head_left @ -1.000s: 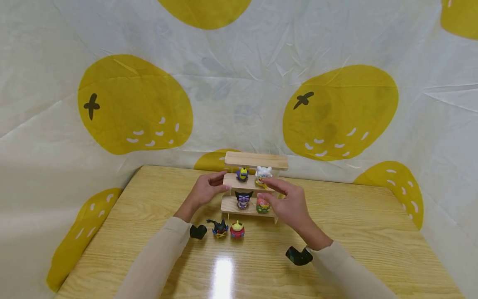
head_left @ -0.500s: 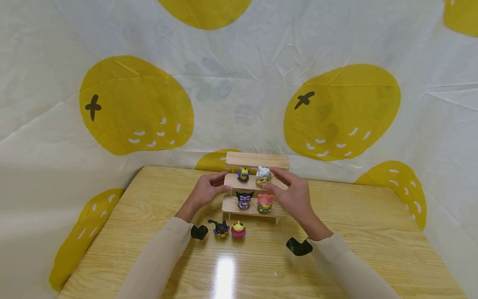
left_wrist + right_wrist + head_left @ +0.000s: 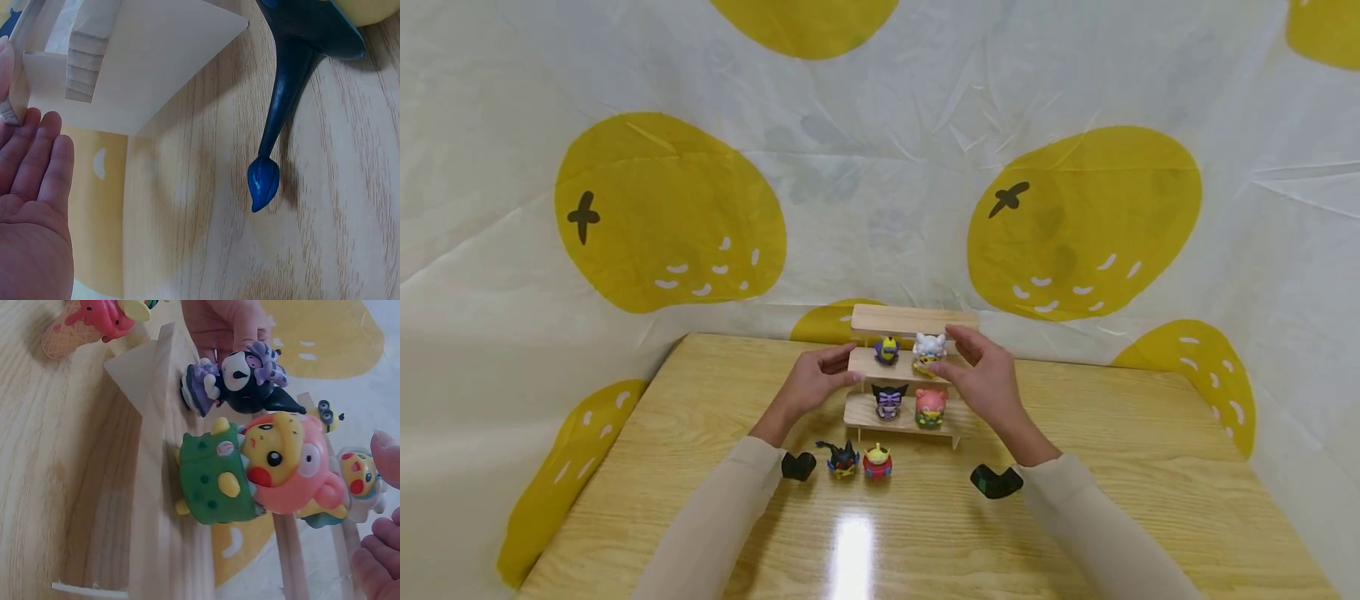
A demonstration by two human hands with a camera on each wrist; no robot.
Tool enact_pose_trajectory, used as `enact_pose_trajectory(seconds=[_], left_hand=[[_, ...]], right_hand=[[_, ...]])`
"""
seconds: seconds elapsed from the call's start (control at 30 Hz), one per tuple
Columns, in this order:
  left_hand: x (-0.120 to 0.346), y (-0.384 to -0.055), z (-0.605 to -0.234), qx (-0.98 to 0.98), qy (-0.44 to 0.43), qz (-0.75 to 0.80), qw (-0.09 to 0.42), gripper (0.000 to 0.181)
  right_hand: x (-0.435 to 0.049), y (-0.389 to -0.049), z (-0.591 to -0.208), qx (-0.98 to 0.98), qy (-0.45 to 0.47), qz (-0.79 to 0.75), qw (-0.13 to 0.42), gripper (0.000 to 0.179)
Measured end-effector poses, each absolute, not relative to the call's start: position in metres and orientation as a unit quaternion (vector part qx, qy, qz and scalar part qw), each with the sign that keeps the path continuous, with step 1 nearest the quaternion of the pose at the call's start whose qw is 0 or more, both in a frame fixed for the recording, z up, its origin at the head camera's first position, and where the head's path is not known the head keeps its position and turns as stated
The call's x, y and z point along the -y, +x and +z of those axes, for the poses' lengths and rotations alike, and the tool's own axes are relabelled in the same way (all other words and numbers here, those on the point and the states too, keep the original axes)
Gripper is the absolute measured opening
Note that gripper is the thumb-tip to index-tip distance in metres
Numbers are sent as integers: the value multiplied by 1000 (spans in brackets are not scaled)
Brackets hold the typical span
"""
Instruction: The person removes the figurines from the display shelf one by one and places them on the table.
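currently, nearest, the table (image 3: 1112, 467) ran on wide to the right, leaving room for drawing back, while the red toy (image 3: 877, 464) and the dark blue-tailed toy (image 3: 842, 460) stood side by side just before the stand (image 3: 906, 367), where a low sweep could knock them. on the bottom shelf (image 3: 861, 412), the pink-hooded toy (image 3: 930, 410) was in full sight beside the black-and-purple toy (image 3: 889, 403); a second earlier the right hand (image 3: 988, 383) had covered part of it. that hand had since shifted upward and outward, which suggested that the work now lay with the middle shelf alone. its thumb and fingers were parted about the white-hooded toy (image 3: 929, 343), not clenched; whether the thumb touched it could not be told. that toy stood upright toward the shelf's right, with the yellow-and-purple toy (image 3: 888, 352) to its left. the left hand (image 3: 808, 383) had stayed put, pinching the middle shelf's left end, probably for steadiness. close behind, the top shelf (image 3: 910, 319) rose with its front edge near the white hood, so backward room looked tight; farther off hung the printed sheet (image 3: 880, 167).
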State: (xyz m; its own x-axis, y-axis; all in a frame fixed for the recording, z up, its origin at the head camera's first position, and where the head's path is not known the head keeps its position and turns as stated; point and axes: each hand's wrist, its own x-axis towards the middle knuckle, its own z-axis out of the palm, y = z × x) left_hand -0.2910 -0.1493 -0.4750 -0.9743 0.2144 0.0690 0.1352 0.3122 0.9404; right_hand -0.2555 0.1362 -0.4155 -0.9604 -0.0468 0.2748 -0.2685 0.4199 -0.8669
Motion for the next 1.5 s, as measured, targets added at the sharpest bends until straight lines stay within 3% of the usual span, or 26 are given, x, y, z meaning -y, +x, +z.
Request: enact_pose_trajectory(seconds=[0.6, 1.0, 1.5], left_hand=[[147, -291, -472, -805, 114, 582, 33, 63], [146, -291, -473, -808, 111, 578, 34, 63], [147, -288, -475, -810, 112, 575, 32, 62]], right_hand=[[-120, -259, -417, 806, 76, 567, 155, 43], [-123, -264, -410, 843, 65, 526, 91, 35], [-126, -261, -403, 853, 54, 511, 94, 34]])
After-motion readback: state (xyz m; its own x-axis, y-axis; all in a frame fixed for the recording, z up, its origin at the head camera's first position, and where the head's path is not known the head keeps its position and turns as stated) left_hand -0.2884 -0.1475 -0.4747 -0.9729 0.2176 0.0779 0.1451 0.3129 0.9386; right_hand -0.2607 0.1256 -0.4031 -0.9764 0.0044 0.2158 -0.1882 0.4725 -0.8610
